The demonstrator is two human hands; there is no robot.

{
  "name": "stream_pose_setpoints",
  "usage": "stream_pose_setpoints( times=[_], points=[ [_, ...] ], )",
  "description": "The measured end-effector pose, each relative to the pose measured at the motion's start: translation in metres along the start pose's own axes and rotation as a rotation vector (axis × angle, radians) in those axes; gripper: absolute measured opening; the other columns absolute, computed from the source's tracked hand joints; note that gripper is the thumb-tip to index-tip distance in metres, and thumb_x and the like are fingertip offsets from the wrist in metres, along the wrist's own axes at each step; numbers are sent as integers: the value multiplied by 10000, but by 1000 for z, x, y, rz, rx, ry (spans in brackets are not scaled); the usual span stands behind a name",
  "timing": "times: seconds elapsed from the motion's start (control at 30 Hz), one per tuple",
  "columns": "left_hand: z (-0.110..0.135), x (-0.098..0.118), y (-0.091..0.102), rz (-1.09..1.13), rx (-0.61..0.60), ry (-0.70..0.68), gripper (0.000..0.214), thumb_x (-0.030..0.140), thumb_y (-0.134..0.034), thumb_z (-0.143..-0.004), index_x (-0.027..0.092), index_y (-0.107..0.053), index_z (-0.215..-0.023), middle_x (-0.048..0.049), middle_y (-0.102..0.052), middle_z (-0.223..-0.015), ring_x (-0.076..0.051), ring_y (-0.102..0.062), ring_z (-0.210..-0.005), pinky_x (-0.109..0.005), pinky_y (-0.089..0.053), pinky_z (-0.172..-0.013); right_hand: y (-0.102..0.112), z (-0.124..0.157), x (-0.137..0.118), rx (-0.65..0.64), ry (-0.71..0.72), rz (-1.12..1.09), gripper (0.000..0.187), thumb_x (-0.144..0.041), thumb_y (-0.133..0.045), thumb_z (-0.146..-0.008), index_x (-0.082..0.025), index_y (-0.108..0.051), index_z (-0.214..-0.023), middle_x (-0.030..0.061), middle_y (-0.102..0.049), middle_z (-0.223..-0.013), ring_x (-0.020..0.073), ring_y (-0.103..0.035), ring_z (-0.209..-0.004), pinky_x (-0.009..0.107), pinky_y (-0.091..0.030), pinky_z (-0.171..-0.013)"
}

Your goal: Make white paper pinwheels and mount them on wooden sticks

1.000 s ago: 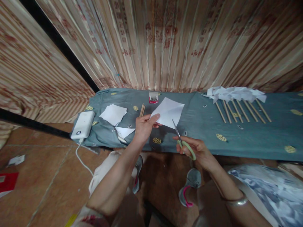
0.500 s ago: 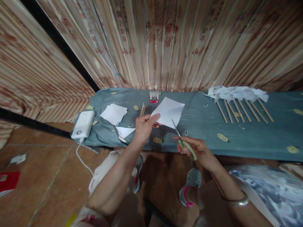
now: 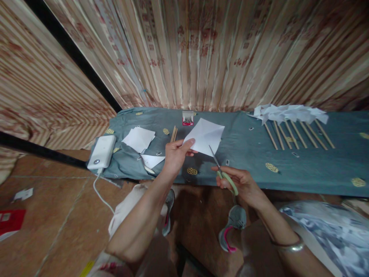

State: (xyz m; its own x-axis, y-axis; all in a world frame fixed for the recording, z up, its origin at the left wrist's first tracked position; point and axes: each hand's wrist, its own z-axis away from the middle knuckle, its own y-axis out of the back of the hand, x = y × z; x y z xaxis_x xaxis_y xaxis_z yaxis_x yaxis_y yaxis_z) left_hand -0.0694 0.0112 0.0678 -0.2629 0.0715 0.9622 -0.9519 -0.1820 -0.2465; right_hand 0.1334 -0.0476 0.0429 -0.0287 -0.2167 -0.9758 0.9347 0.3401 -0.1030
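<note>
A square sheet of white paper is pinched at its left corner between the thumb and fingers of my left hand. Green-handled scissors are in my right hand, with fingers in the loops. Their blades point up and to the left and overlap the paper's lower right edge; they look nearly closed. Whether the paper is cut there I cannot tell. Just beyond my left hand lie a few wooden sticks, partly hidden by it. Behind the paper stands a small open red-and-white box of small metal pieces.
A green-grey cloth covers the bench. Stacked white paper squares and a loose paper piece lie left, near a white power bank with a cable. Paper pinwheels on sticks lie right. Curtains hang behind.
Almost nothing differs. Both hands, the paper and the scissors keep nearly the same place; the scissors' handles have shifted very slightly.
</note>
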Motion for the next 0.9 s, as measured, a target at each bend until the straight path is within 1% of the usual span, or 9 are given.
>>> stream_pose_setpoints(
  times=[0.43,0.53,0.7,0.9],
  points=[
    [0,1,0,-19,9,4,340,446,-820,-551,142,-690,-631,-17,-675,-633,-126,-638,-492,-202,-471,-454,0,0,3,43,-29,-91,482,-467,-845,-581,-203,-755,-975,-25,-583,-592,96,-504,-549,246,-429,-515],
    [1,1,0,-5,-1,9,321,421,-818,-560,136,-693,-638,-14,-673,-637,-120,-638,-483,-196,-463,-444,0,0,3,47,-38,-84,473,-457,-846,-585,-203,-755,-974,-23,-595,-596,96,-519,-552,243,-446,-525],
    [3,-1,-2,3,-44,65,315,406,-812,-568,125,-689,-640,-13,-667,-598,-128,-650,-490,-187,-454,-434,-1,-1,0,67,-49,-34,511,-497,-845,-555,-202,-758,-963,-1,-644,-630,103,-533,-560,249,-470,-533],
    [4,-1,-3,-13,-44,74,331,425,-807,-574,125,-693,-658,-17,-674,-596,-140,-669,-514,-193,-470,-451,-2,0,-5,66,-40,-48,479,-487,-850,-559,-207,-760,-937,-9,-627,-620,97,-522,-554,244,-462,-530]
  ],
)
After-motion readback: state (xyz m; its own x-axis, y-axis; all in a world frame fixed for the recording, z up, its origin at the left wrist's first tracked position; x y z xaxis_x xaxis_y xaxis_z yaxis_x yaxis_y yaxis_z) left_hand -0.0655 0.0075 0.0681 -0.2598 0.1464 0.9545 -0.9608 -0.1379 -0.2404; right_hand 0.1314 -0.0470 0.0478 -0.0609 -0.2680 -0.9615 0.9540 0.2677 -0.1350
